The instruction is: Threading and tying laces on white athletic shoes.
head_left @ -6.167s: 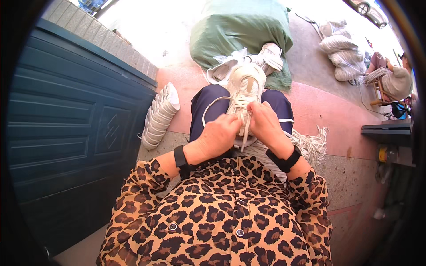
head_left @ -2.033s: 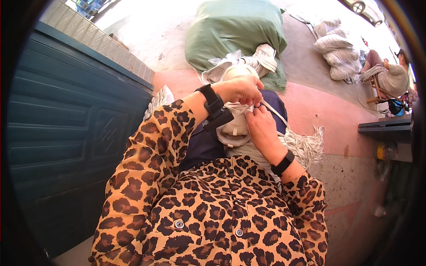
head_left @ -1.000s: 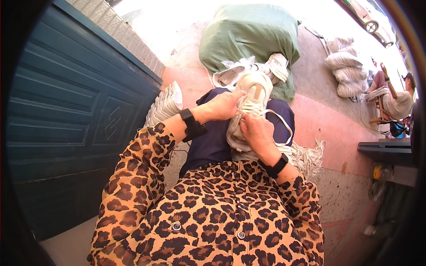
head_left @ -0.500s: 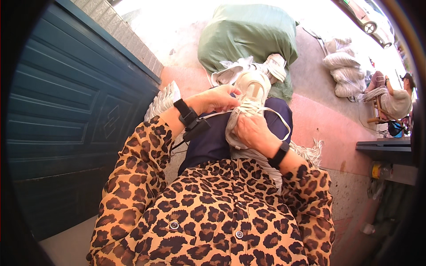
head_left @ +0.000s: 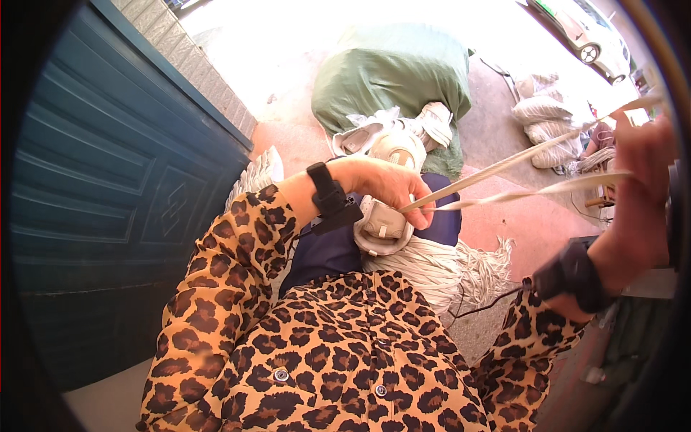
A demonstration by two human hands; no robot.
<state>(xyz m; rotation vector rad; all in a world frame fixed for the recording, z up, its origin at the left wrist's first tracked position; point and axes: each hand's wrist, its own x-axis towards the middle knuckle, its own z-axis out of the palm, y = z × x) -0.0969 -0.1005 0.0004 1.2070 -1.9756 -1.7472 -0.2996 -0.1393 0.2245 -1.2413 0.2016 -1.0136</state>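
Note:
A cream sneaker (head_left: 381,229) rests on my lap, toe pointing away; my left hand covers its middle. My left hand (head_left: 381,181) is closed over the lacing, its fingertips pinching the shoelaces (head_left: 525,153) where they leave the shoe. Two lengths of lace run taut from there to the right. Out at the right edge, my right hand (head_left: 640,191) is raised, somewhat blurred, and closed around their far ends. A thick bundle of loose off-white laces (head_left: 446,270) lies across my lap under the heel.
A large green sack (head_left: 392,79) stands ahead, with more pale shoes (head_left: 435,124) against it. On the left is a blue panelled door (head_left: 108,187), and near it another lace bundle (head_left: 255,173). White sacks (head_left: 547,129) and a parked car (head_left: 586,43) are at the far right.
My right hand has swung from the shoe out to the far right, drawing the laces long. My left hand has shifted over the shoe's lacing.

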